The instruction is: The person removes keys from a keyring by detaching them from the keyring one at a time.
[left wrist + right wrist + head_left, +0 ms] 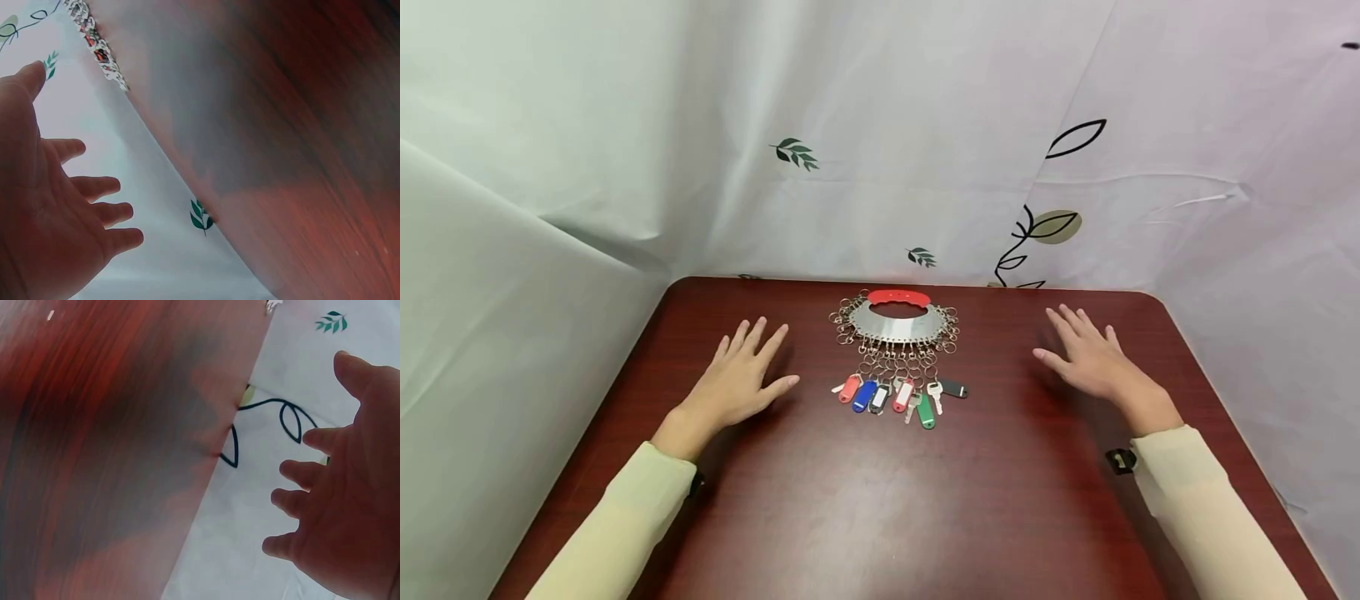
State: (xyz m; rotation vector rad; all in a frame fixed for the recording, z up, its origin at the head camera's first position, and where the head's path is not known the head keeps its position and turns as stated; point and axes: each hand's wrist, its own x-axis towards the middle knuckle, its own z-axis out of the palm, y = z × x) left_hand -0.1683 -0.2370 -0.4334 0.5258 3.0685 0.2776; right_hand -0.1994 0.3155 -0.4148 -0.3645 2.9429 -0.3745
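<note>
A key holder (897, 330) lies toward the back of the table, a curved silver metal plate with a red handle (898, 297) at its far side. Small rings and clips hang all round its edge. From its near side several keys (936, 397) and coloured key tags fan out, among them a blue tag (864, 396) and a green tag (927, 412). To the left of it, my left hand (737, 379) hovers palm down, fingers spread and holding nothing. My right hand (1090, 357) is over the right side, likewise spread and holding nothing.
The dark red wooden table (880, 508) has rounded back corners. White cloth (880, 125) printed with leaves hangs behind it and along both sides. Dark straps or cameras (1122, 461) sit at the wrists by the pale sleeves.
</note>
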